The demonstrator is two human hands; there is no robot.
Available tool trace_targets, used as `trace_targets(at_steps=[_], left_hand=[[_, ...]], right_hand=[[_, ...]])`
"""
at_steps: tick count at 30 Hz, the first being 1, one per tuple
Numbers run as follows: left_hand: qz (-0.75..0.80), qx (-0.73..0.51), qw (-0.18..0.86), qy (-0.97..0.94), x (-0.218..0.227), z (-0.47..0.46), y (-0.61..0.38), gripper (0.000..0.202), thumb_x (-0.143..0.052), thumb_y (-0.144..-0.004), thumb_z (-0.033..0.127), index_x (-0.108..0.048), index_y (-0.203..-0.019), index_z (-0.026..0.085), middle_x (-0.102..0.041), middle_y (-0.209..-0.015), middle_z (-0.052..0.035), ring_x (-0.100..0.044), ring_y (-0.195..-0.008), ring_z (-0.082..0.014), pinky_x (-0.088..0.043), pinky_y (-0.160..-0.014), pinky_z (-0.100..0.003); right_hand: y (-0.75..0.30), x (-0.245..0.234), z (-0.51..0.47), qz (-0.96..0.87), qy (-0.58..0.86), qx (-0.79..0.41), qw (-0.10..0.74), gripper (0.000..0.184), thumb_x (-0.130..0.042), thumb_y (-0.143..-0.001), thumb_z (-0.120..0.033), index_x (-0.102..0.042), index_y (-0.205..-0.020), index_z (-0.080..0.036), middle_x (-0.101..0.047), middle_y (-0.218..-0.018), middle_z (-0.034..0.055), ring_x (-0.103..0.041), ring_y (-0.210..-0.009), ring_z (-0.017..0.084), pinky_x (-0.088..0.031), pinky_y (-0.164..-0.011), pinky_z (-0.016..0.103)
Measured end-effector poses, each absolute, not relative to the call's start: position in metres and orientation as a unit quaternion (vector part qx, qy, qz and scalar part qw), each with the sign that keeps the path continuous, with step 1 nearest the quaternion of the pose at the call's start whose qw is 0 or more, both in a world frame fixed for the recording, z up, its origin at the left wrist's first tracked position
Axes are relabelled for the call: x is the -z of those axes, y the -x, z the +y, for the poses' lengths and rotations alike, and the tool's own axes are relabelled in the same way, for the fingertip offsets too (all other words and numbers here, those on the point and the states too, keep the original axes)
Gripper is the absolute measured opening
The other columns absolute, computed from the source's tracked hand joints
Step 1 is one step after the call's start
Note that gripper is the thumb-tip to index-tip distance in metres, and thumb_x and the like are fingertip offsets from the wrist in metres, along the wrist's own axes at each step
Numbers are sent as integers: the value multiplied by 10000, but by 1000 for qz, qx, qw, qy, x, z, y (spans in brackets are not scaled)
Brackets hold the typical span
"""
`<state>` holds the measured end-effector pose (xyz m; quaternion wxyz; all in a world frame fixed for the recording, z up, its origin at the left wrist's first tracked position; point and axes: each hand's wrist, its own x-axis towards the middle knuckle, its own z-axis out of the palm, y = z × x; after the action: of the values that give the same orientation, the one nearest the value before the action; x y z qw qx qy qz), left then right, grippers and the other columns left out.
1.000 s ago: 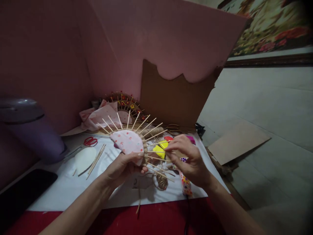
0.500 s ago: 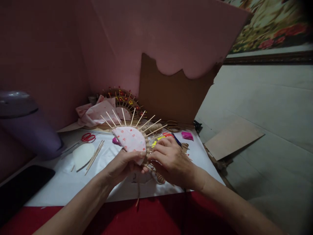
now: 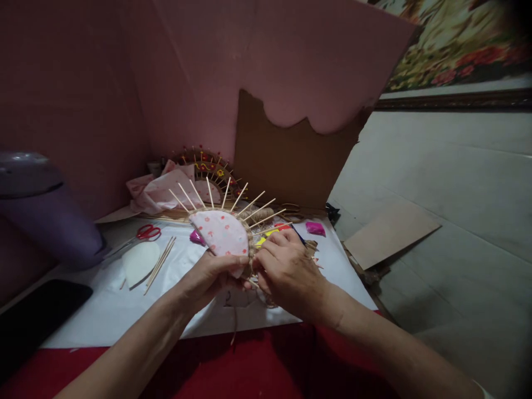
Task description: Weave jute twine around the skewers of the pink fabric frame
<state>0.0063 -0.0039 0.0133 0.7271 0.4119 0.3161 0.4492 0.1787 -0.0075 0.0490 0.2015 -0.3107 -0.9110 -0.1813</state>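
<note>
A half-round piece covered in pale pink, red-dotted cloth (image 3: 224, 233) is held up over the table, thin wooden sticks (image 3: 226, 192) fanning out from its curved edge. Brown twine (image 3: 250, 244) runs along that edge between the sticks. My left hand (image 3: 220, 274) is closed on the lower part, thumb across the cloth and fingers behind. At the right end of the curve, my right hand (image 3: 286, 266) pinches the twine by the edge; its fingertips are partly hidden. A loose twine tail (image 3: 234, 327) hangs below.
Red-handled scissors (image 3: 148, 232), a white cut piece (image 3: 141, 260) and loose sticks (image 3: 160, 265) lie left. Beyond stand a purple tumbler (image 3: 54, 221) and a dark phone-like slab (image 3: 50, 310). A decorated half-round fan (image 3: 208, 166), pink cloth (image 3: 166, 188) and brown cardboard (image 3: 286, 160) are behind.
My right hand has shifted slightly and turned at the edge, fingers drawn closer to the twine. The half-round piece has tilted a little; my left hand keeps its hold.
</note>
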Motion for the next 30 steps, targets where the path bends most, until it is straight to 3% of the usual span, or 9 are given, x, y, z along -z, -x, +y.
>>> trace_targets(at_steps=[4,9,17,20,26,30], left_hand=[[334,-439,707,-442,-13,-4,-6,130,-735,-611,166,-674,-699,92,-662,-676,-70,-604,-614,-168,-494,-534,-256],[322,-472,699,-430,-10,-4,-8,193,-766,-538,133,-678,-707,102,-668,-673,-55,-617,-629,-184,-525,-605,-313],[344,-492,692,-401,-14,-3,-8,154,-730,-508,77,-674,-649,101,-639,-618,-31,-576,-553,-134,-508,-504,-244],[346,-493,696,-391,-15,-3,-7,170,-726,-502,62,-690,-665,92,-646,-641,-36,-575,-560,-129,-520,-508,-242],[333,-483,709,-391,-18,-4,-5,179,-714,-526,61,-714,-703,87,-650,-647,-52,-596,-584,-147,-516,-499,-229],[357,-486,697,-388,-20,-4,-5,119,-737,-498,86,-699,-611,91,-626,-578,-43,-574,-546,-132,-503,-485,-218]], right_hand=[[-174,-47,-9,-905,322,191,202,112,-545,-804,-237,-591,-737,-159,-622,-752,68,-466,-781,223,-307,-769,385],[-169,-48,-11,-889,356,208,197,135,-512,-814,-221,-584,-718,-159,-617,-740,71,-464,-768,222,-304,-764,391],[-170,-55,-8,-906,332,163,208,123,-526,-824,-208,-587,-730,-157,-616,-746,67,-473,-787,218,-329,-754,370],[-176,-61,-12,-899,327,120,266,104,-528,-830,-180,-591,-749,-161,-614,-732,47,-484,-782,205,-342,-741,355],[-212,-59,-12,-759,418,65,496,106,-568,-846,-239,-597,-769,-172,-606,-731,22,-536,-720,160,-407,-698,301],[-258,-39,10,-680,544,51,488,200,-554,-842,-329,-623,-732,-177,-626,-685,20,-560,-644,152,-432,-647,276]])
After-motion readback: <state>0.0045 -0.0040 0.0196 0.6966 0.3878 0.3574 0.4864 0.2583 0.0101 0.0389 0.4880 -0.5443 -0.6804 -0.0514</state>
